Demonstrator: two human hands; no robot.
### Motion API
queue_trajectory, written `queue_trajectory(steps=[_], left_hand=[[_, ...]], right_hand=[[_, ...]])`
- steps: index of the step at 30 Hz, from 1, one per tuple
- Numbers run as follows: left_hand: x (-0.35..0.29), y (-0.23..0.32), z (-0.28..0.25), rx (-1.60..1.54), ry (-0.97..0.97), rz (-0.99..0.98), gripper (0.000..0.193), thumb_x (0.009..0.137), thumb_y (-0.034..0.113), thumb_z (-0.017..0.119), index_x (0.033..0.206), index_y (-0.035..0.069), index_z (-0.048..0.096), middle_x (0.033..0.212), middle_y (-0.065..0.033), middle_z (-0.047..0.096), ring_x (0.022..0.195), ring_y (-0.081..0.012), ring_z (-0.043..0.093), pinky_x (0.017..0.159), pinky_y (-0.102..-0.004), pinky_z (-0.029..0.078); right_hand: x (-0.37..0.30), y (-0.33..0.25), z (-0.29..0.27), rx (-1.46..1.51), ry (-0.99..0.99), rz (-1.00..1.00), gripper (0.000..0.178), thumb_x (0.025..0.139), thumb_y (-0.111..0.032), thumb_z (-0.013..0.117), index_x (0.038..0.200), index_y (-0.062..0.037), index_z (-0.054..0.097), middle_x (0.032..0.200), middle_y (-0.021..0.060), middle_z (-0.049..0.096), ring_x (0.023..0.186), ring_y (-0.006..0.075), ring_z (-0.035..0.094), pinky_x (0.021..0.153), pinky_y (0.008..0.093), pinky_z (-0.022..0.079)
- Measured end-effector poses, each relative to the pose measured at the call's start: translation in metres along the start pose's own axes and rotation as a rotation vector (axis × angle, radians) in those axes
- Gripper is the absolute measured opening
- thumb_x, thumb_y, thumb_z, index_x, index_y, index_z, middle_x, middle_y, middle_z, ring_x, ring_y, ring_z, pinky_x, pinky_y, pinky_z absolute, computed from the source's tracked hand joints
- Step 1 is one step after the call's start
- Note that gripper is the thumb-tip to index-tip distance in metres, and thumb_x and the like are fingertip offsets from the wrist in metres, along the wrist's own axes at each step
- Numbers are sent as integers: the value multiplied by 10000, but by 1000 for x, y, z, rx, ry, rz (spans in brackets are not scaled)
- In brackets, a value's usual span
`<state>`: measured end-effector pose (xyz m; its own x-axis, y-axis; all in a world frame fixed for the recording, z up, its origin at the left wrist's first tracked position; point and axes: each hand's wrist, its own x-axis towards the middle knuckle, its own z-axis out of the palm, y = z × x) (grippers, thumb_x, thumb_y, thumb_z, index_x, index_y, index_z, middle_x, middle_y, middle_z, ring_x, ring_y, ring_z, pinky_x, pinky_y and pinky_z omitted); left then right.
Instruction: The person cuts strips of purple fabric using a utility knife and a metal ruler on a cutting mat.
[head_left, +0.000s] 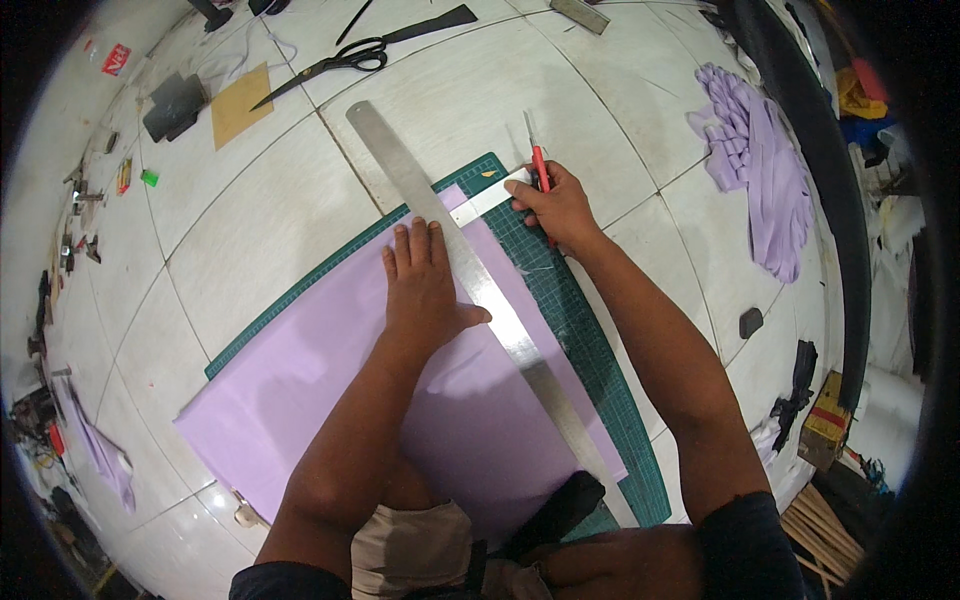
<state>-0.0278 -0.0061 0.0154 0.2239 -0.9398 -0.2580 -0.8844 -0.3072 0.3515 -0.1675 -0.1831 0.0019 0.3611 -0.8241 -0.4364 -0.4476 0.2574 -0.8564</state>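
Observation:
My left hand (pixel 418 285) lies flat with its fingers spread on lilac fabric (pixel 310 380), its fingertips and thumb at the edge of a long metal ruler (pixel 490 297). That ruler slants across the fabric near its right edge. My right hand (pixel 560 205) is closed around a slim red tool (pixel 541 168) with a thin metal tip pointing away from me. Its thumb also presses on a short pale ruler (pixel 480 205), which meets the long ruler near the fabric's far corner. Beneath the fabric is a green cutting mat (pixel 545 280).
Large black scissors (pixel 345 62) lie on the tiled floor beyond the mat, beside a tan paper piece (pixel 240 105). A heap of lilac strips (pixel 755 170) rests at the right, near a small dark block (pixel 750 322). Small metal parts (pixel 80 198) are scattered at the far left.

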Motion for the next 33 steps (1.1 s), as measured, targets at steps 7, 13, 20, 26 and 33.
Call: queue_trajectory(steps=[7,13,20,26,33], left_hand=[[-1,7,0,40,13,-5,1327,514,505,930,1488,-86,251,1548,-310,241,1456,-471,214,1169,-589,224],[6,-25,24,114,163,132,1289,507,558,923,1451,-83,324,1489,-296,348,1380,-435,336,1105,-554,306],[12,-9,16,182,43,100,1265,591,553,903,1488,-68,262,1533,-296,268,1440,-430,251,1183,-504,243],[16,-11,26,202,21,92,1264,614,559,887,1491,-80,240,1537,-322,233,1451,-440,213,1185,-504,238],[18,-10,19,243,-54,40,1289,622,593,871,1502,-74,206,1546,-325,201,1453,-460,181,1179,-546,233]], right_hand=[[-8,9,-10,140,10,-36,470,880,-225,747,1230,19,549,954,94,669,795,139,673,597,263,544],[-110,19,-76,153,2,-17,502,900,-249,728,1289,-3,528,1022,110,661,840,165,683,620,287,543],[-323,151,-199,-76,198,298,495,918,-318,691,1316,-60,548,1003,52,637,845,127,619,689,282,540],[-417,229,-201,123,332,426,468,931,-268,697,1326,-65,548,972,25,599,844,136,614,630,282,539],[-410,237,-185,130,332,387,467,931,-293,703,1319,-77,558,974,38,568,880,152,590,691,307,564]])
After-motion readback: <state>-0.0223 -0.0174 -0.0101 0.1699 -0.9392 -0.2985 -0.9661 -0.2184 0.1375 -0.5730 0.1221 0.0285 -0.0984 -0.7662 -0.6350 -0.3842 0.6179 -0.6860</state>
